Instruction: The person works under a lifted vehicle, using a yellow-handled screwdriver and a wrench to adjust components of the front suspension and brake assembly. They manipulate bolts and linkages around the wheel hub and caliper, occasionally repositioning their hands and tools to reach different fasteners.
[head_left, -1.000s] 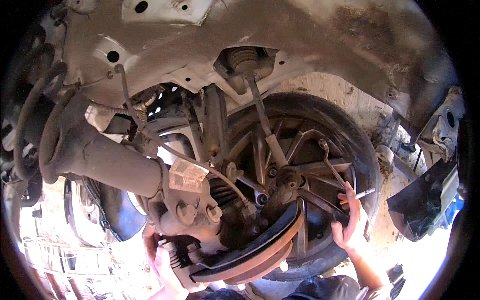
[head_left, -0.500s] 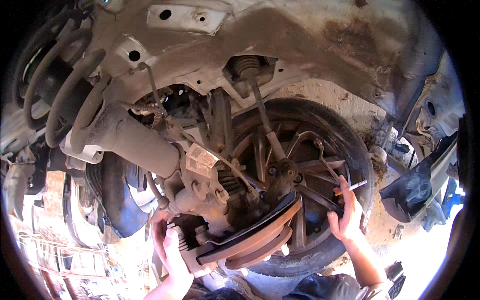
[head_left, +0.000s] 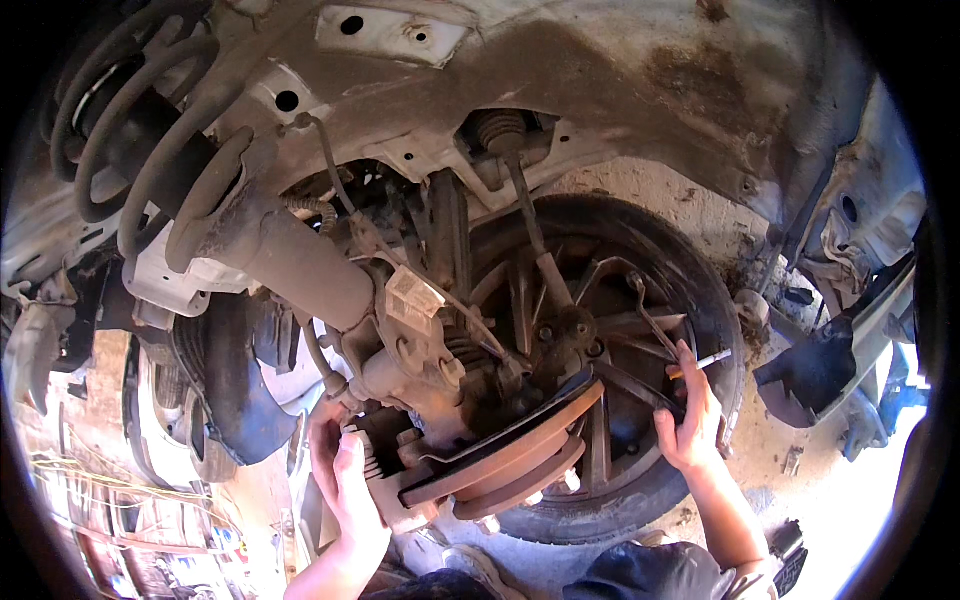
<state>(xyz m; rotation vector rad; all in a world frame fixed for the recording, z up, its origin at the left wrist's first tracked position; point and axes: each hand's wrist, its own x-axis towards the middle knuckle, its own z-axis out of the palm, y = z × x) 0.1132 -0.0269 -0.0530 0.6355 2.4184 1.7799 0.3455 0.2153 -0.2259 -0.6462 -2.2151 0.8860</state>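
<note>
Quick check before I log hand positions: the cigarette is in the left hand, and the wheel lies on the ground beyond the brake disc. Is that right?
Not quite. The cigarette is in the right hand, not the left hand; the head view shows this. The wheel does lie on the ground beyond the brake disc.

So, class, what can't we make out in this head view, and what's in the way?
All in the head view:
Left hand: most fingertips, hidden behind the brake caliper.
Wrench: full length, partly hidden behind the right hand.
Wheel: one part, hidden behind the brake disc.
Coil spring: upper end, cut off at upper left.
Pale label: print, too small and blurred.
</note>
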